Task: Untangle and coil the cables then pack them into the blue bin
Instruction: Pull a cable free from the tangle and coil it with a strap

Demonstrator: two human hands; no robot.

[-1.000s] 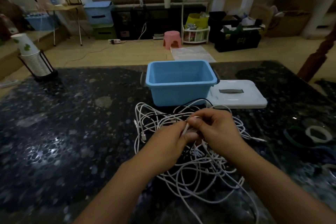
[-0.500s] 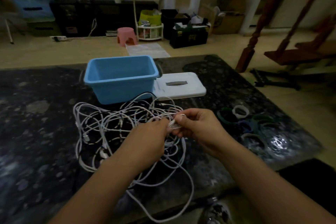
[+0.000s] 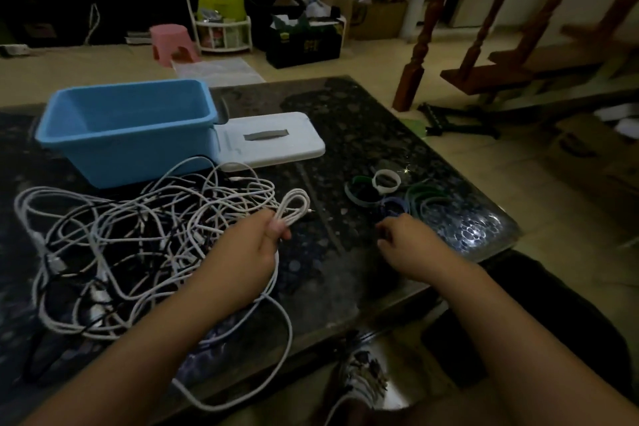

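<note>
— What are your hands on?
— Your left hand (image 3: 247, 245) pinches a small folded loop of white cable (image 3: 292, 206); the loop sticks out just past your fingertips, and the tangled cables (image 3: 131, 235) lie to their left on the table (image 3: 363, 135).
— And the right?
— Your right hand (image 3: 408, 245) holds nothing, fingers loosely curled just short of the bands (image 3: 387, 183). The blue bin (image 3: 128, 149) sits beyond the tangle, the white lid (image 3: 269, 142) beside it

- A bin (image 3: 128, 128) stands at the back left of the surface (image 3: 363, 135), its lid (image 3: 273, 142) lying flat just to its right.
- A tangle of cables (image 3: 138, 235) lies in front of the bin.
- Bands (image 3: 390, 190) lie right of the tangle, near the surface's right edge.
</note>
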